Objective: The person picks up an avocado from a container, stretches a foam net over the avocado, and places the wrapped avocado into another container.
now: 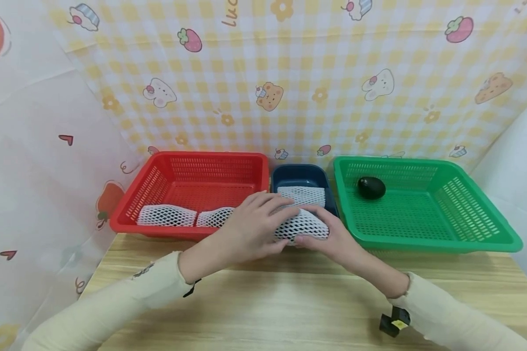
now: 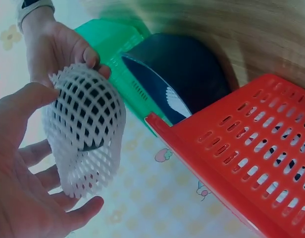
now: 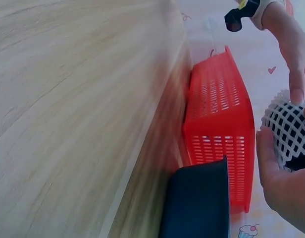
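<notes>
Both hands on 1 piece: dark fruit (image 3: 300, 161) in a white foam net sleeve (image 1: 302, 226), held above the table's front part, just in front of the navy tray (image 1: 298, 172). Right hand (image 1: 335, 236) grips 1 end, thumb below, fingers above. Left hand (image 1: 255, 225) is cupped loosely round the other end, thumb and fingers on the mesh; how hard it presses, cannot tell.

Risks, my judgement: fruit could slide out of the sleeve, since dark skin shows bare at the right-hand end and the left-hand end looks slack. Pulling the mesh too hard could tear a strand. If the right grip loosens, the piece likely drops on the wooden table (image 1: 263, 302) and rolls.

Materials: sleeve is soft-looking foam, diamond mesh, frilly cut edge, stretched round over the fruit, narrower past it. Red basket (image 1: 211, 168) is slotted plastic, holds 2 netted pieces (image 1: 167, 216), contents unclear. Navy tray is smooth, round-cornered, with white netting (image 1: 305, 195) inside. Green basket (image 1: 426, 243), also slotted plastic, holds 1 bare, dark, glossy oval avocado (image 1: 371, 188).
</notes>
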A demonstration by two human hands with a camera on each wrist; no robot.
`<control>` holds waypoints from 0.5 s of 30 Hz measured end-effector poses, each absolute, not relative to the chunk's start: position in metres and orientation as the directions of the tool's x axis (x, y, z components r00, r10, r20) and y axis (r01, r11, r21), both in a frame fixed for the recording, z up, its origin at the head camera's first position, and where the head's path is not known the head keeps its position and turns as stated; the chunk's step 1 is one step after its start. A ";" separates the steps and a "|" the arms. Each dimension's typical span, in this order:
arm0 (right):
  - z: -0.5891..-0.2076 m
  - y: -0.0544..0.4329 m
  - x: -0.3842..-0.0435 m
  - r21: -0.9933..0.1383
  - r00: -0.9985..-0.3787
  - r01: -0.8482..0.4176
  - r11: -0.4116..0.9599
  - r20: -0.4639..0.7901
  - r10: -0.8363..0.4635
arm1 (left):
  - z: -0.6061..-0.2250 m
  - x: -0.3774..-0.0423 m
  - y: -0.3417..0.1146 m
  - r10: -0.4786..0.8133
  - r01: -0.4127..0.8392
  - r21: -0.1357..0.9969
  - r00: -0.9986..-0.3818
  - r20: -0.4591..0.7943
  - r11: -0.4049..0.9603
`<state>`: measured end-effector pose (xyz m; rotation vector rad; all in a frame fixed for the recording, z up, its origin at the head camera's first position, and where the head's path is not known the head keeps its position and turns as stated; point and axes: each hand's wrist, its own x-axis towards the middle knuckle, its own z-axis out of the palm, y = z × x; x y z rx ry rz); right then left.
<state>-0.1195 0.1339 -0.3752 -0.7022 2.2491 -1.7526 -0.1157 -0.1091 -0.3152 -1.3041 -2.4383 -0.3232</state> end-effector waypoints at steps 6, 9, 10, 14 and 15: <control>-0.375 0.129 -0.119 -0.954 -0.903 -0.194 0.227 0.084 -0.422 | -0.319 -0.112 -0.105 0.763 0.817 -0.049 -0.513 0.393 0.575; -0.374 0.127 -0.118 -0.967 -0.909 -0.157 0.203 0.061 -0.411 | -0.320 -0.111 -0.103 0.760 0.793 -0.106 -0.524 0.384 0.600; -0.373 0.126 -0.118 -0.971 -0.909 -0.144 0.191 0.054 -0.413 | -0.320 -0.111 -0.102 0.760 0.783 -0.132 -0.525 0.382 0.607; -0.371 0.124 -0.117 -0.975 -0.902 -0.122 0.183 0.032 -0.430 | -0.321 -0.109 -0.100 0.760 0.763 -0.177 -0.534 0.370 0.622; -0.369 0.124 -0.117 -0.975 -0.899 -0.120 0.186 0.027 -0.438 | -0.321 -0.109 -0.100 0.760 0.762 -0.174 -0.539 0.362 0.623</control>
